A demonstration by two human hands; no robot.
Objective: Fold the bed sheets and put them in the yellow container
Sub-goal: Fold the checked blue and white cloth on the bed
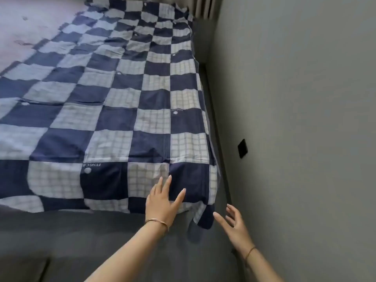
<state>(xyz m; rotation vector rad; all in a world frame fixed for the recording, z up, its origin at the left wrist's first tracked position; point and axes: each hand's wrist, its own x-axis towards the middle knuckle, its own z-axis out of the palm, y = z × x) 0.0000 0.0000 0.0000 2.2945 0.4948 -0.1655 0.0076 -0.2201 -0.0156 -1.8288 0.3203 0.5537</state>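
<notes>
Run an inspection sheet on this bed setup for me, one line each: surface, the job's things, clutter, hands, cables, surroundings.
Surface: pale mattress bare at the far left; grey bed base along the near edge.
Job's things: checked sheet spread out and unfolded, lightly wrinkled, its near right corner hanging over the edge; yellow container not in view.
Clutter: nothing seen.
Hands: left hand rests flat on the sheet near that corner, fingers straight; right hand open with fingers spread, close beside the hanging corner, gripping nothing.
Cables: nothing seen.
Surroundings: grey wall close on the right with a dark plate on it; curtain at the far end.
</notes>
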